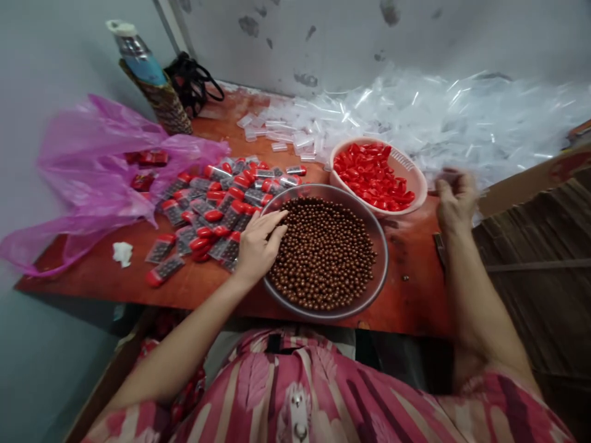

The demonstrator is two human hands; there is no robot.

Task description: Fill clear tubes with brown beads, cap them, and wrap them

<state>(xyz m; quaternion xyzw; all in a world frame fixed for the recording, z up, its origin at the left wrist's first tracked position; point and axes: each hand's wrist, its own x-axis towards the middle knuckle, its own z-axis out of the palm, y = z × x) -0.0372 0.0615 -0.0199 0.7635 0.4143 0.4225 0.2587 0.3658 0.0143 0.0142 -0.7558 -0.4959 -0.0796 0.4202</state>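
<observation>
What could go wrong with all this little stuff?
The left hand is over the rim of the bowl, so a bump might tip out brown balls. The bowl sits near the front edge of the table, so spilled balls could roll off. Loosely piled red-capped containers might slide.

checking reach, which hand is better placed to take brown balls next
Probably the left: left hand is at the bowl's rim, fingertips over the balls; right hand is away, near the clear pieces.
</observation>
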